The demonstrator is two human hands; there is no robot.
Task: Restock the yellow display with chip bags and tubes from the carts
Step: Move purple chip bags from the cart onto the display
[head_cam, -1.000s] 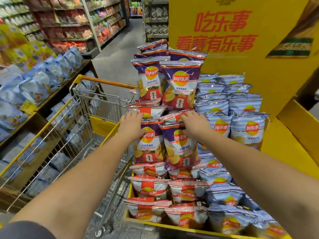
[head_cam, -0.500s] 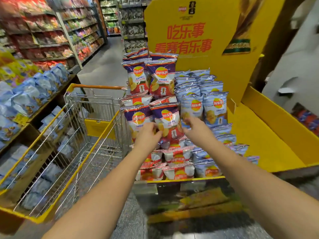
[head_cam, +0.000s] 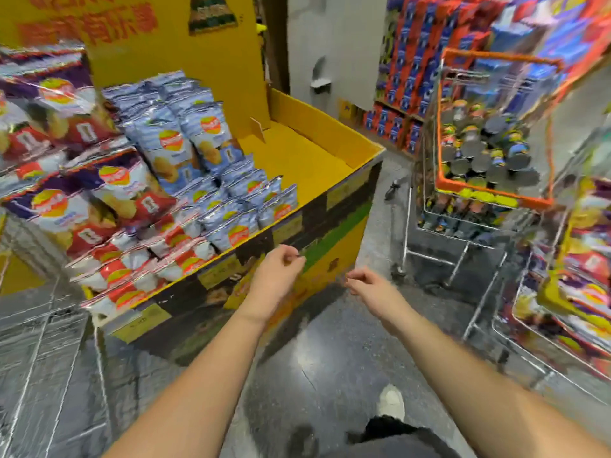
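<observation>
Reaching out w/ both arms, the person has nothing in either hand: the left hand [head_cam: 277,272] and the right hand [head_cam: 369,286] both hang in the air w/ fingers loosely curled, just in front of the yellow display [head_cam: 334,133]. Chip bags [head_cam: 172,153] fill the display from about 9 to 11 o'clock, purple ones and light blue ones in piles. The part of the bin at 12 to 1 o'clock is bare yellow floor, so that looks like the spot to fill next. At 2 o'clock stands a cart [head_cam: 496,196] w/ an orange rim, packed w/ tubes [head_cam: 479,153] standing up, tops showing. At 3 o'clock another cart [head_cam: 558,332] holds more bags, but it's blurry. The next step is prob. to turn to a cart and grab stock. To do it well, the person should take the tubes a few at a time, grip each one round its middle so it won't slip, and stand them side by side in the bare corner, not on top of the soft bags, which could squash.
</observation>
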